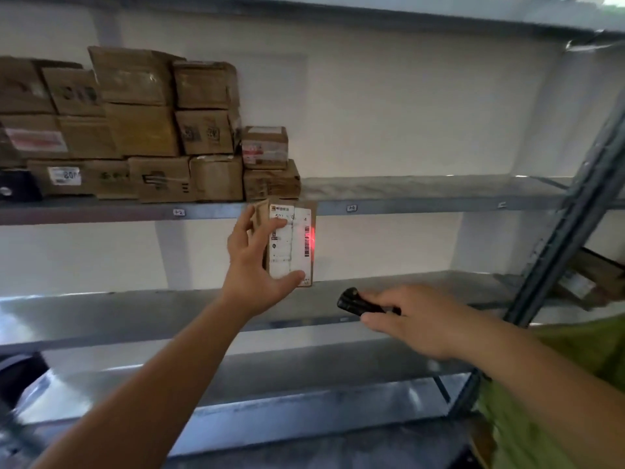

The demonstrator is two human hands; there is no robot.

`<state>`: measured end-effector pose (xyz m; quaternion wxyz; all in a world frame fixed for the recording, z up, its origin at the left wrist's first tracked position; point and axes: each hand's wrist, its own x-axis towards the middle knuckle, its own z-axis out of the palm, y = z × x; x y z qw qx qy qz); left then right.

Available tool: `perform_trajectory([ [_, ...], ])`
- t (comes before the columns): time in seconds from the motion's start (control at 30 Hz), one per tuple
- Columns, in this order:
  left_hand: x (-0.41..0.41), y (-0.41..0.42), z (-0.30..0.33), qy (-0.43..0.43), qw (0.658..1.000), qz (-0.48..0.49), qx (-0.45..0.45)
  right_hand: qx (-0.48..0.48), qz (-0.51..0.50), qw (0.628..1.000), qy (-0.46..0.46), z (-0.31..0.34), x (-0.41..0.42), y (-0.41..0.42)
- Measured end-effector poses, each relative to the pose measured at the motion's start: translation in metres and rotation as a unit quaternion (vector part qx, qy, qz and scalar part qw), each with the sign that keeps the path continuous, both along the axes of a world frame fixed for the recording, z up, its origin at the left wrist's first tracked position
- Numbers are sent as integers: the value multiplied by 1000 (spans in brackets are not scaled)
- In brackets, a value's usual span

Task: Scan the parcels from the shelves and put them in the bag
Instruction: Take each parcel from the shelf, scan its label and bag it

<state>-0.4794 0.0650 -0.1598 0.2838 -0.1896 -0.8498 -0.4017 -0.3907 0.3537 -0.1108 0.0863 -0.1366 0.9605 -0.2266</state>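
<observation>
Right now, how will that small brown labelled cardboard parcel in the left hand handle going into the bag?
The small brown labelled cardboard parcel probably stays stiff: its edges look straight. Likely light, since the left hand holds it by thumb and fingertips alone. That narrow hold could let it slip.

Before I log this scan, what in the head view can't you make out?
- Label text on the parcel: too small and blurred to read.
- Parcel's lower left: behind the left hand.
- Scanner rear: covered by the right hand and its grip.
- Stacked boxes: cut off by the left edge, markings blurred.
- Green fabric, lower right: cut off by the edge; whether it is the bag, unclear.
</observation>
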Motion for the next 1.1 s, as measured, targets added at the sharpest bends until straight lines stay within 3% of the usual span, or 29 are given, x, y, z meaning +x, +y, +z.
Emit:
perform_trajectory([
  [0.43,4,8,-30,16,999,6,-44,80,6,996,-23,-3,36,18],
  [1.1,-10,-3,-61,-7,999,6,-51,76,-6,995,-61,-16,38,11],
])
